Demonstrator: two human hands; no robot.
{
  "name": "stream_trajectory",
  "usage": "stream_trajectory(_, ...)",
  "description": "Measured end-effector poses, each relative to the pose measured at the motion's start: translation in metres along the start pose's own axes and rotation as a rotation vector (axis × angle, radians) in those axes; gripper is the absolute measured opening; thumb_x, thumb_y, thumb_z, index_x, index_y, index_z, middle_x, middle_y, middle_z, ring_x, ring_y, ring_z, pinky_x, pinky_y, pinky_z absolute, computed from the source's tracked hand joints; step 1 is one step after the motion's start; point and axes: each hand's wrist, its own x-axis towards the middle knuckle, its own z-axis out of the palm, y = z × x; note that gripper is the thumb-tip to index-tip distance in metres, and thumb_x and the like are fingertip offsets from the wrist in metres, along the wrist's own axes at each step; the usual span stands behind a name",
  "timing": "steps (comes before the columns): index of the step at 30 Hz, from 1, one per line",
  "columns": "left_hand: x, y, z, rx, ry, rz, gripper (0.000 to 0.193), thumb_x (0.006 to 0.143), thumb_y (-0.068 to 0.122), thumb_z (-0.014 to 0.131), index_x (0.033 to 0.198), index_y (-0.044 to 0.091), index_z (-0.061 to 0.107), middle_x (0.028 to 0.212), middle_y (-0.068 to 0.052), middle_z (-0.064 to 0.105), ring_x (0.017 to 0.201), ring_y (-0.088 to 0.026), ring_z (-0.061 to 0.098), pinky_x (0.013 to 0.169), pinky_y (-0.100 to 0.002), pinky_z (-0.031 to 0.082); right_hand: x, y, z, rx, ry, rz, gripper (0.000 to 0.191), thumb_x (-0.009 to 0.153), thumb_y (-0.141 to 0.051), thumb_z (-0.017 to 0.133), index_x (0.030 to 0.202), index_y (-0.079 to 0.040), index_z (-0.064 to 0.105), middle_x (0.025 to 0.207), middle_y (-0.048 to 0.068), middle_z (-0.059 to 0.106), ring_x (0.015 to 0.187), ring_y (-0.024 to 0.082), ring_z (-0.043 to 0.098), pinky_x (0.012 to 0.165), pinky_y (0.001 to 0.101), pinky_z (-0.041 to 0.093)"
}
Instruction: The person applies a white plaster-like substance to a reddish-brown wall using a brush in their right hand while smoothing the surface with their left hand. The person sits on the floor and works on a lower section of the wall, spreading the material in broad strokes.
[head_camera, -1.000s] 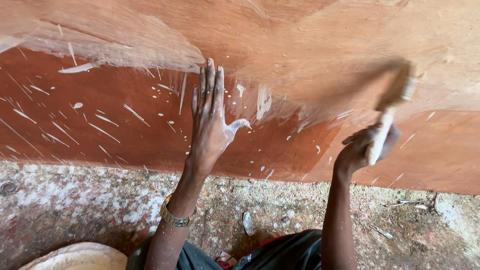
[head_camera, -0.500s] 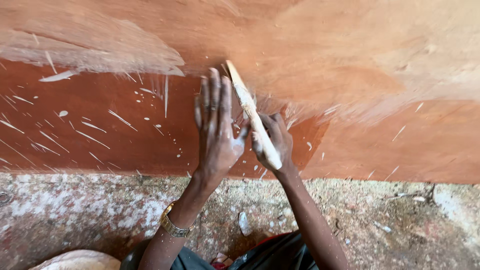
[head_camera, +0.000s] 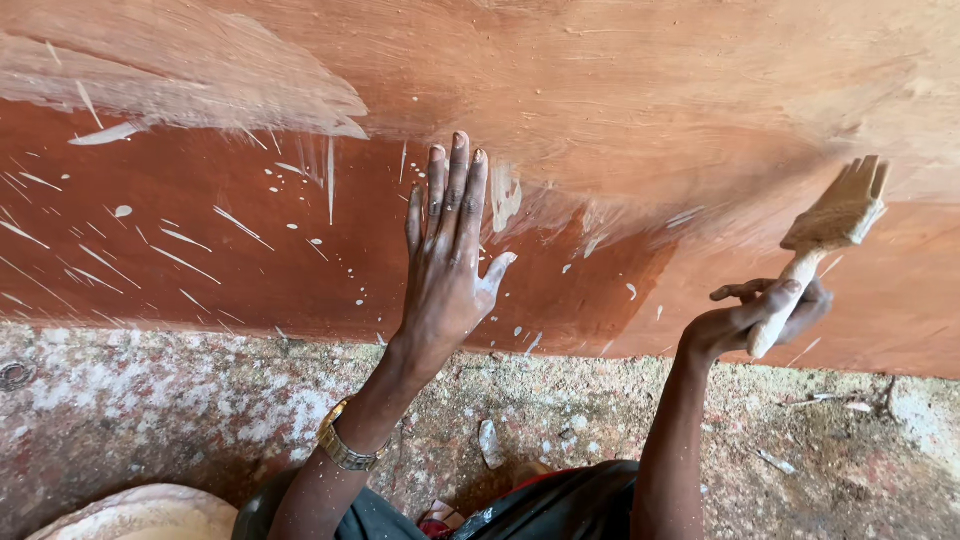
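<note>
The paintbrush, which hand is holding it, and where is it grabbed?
The right hand holds the paintbrush by the lower end of its handle, bristles up near the wall. The left hand holds nothing; it presses flat on the wall.

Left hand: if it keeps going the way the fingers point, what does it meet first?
The left hand lies flat on the red-brown wall, fingers pointing up. Sliding on, it would likely first reach the pale painted band just above the fingertips; nothing else shows in that line.
</note>
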Motion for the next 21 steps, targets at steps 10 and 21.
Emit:
stream_trajectory(10, 0.010, -0.035, 0.013, 0.071, 0.099, -0.093, 0.123, 0.069, 0.026, 0.092, 0.162, 0.008, 0.014, 0.170, -0.015, 0.008, 0.159, -0.034, 0.008, 0.129, -0.057, 0.014, -0.077, -0.063, 0.055, -0.051, -0.722, -0.110, 0.055, 0.109, -0.054, 0.050, 0.119, 0.000, 0.055, 0.079, 0.003, 0.052, 0.056, 0.010, 0.053, 0.047, 0.0251, 0.045)
stream_trajectory(21, -0.013, -0.040, 0.019, -0.057, 0.153, -0.047, 0.113, 0.076, 0.015, 0.090, 0.165, 0.008, 0.019, 0.173, -0.016, 0.012, 0.162, -0.036, 0.011, 0.130, -0.054, 0.018, -0.067, -0.037, 0.029, 0.178, -0.352, 0.189, 0.055, 0.112, -0.052, 0.048, 0.124, 0.001, 0.056, 0.086, 0.005, 0.055, 0.058, 0.010, 0.055, 0.048, 0.0258, 0.047)
